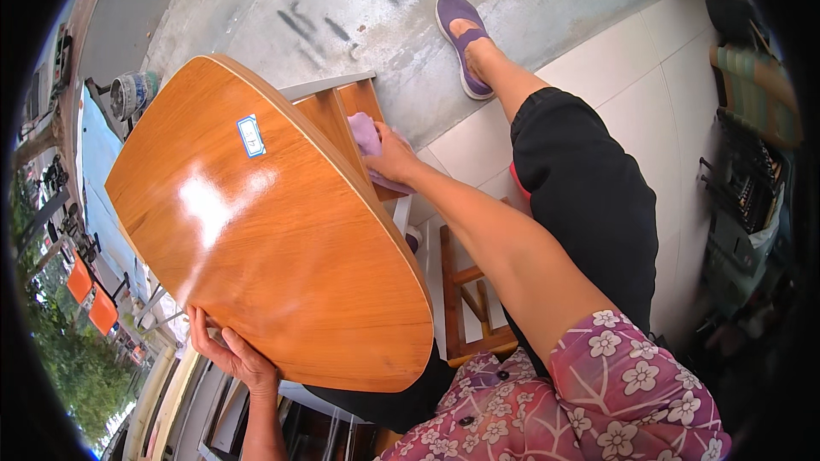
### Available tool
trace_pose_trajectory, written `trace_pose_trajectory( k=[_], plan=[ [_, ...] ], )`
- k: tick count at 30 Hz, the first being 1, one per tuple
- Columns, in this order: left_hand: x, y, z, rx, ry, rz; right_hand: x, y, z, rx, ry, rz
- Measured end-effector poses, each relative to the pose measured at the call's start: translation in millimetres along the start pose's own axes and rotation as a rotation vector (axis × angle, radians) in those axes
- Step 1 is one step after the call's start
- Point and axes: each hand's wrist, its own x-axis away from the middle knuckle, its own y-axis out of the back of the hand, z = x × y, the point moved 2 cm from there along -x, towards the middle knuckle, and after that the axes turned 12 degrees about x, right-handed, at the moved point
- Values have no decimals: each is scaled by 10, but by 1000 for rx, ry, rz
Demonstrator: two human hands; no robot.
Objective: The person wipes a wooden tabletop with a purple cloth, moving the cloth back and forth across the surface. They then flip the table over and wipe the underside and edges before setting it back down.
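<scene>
A large glossy orange-brown wooden panel (282,265) with rounded corners stands tilted in front of me. A small blue-edged white label (251,137) is stuck on its face. My left hand (235,358) grips the panel's lower left edge, its fingers partly hidden. Past the panel's right edge, my right hand (395,158) is closed on a light purple cloth (367,137). That cloth rests against a smaller wooden board (352,98) framed by a grey bar (329,85). How the board joins the panel is hidden.
A wooden stool (468,290) stands beside my legs on white floor tiles (623,60). My purple shoe (463,43) is on the grey concrete. Toward the left are a bucket (132,96), a light blue surface (98,179) and an orange chair (92,292). Dark clutter lines the right.
</scene>
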Motion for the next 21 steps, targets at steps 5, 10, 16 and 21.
trace_pose_trajectory(
  k=[5, 10, 16, 21],
  plan=[
    [31, 63, 56, -39, 17, 22, 61, -115, -126, 461, 274, -210],
    [20, 61, 21, -60, 54, 92, 212, -291, -149, 758, 670, -509],
    [52, 109, 93, -52, 58, 80, -31, -534, -475, 926, 881, -488],
    [61, 101, 116, -49, 96, 74, -724, -311, 10, 923, 840, -569]
  ],
)
